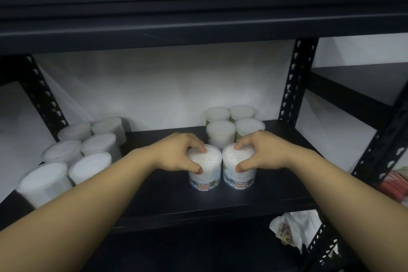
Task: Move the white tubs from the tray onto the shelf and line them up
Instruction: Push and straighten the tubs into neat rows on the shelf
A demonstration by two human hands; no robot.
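Note:
Two white tubs of cotton buds stand side by side on the black shelf [154,201]. My left hand [178,153] grips the left tub [206,174] from above, fingers on its lid and thumb on its front wall. The right tub [239,175] is gripped the same way by my right hand [256,153]. Behind them stand several more white tubs [221,132] in two rows running back toward the wall. No tray is in view.
A second group of several white tubs [88,150] stands in two rows at the shelf's left end. A black upper shelf [198,28] hangs overhead. Perforated black uprights [295,86] flank the bay. Crumpled white packaging [295,229] lies below right, something red [395,185] at the right edge.

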